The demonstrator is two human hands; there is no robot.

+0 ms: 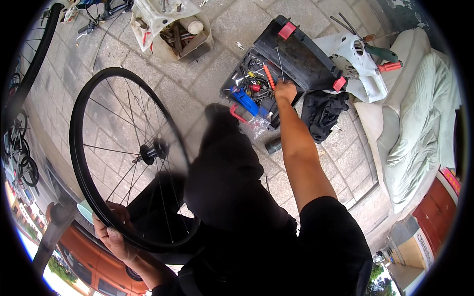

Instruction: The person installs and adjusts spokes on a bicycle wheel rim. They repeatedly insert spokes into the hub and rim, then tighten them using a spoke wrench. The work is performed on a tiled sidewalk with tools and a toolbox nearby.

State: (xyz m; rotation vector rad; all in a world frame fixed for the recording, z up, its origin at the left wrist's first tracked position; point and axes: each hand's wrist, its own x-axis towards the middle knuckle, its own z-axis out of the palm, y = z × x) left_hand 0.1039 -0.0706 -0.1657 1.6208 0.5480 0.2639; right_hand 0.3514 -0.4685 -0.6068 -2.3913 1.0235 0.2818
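My left hand (116, 236) grips the black rim of a bicycle wheel (75, 123) at its lower left, thumb outside and fingers curled around the inner side. The wheel stands tilted beside my left leg, with thin dark spokes and a black hub (152, 151), and no tyre shows on it. My right arm reaches forward to an open black toolbox (316, 61). There my right hand (285, 92) is closed at one end of a thin metal rod (280, 61); its fingertips are partly hidden. Close by lie an orange-handled tool (269, 76) and a blue tool (245, 101).
A whitish tub (200, 52) of old parts stands ahead on the paving. Black cloth (323, 114) and a dark cylinder (273, 144) lie near the toolbox. To the right are a white plastic piece with tools (363, 69) and a pale green cover (419, 113). Another wheel (42, 54) is far left.
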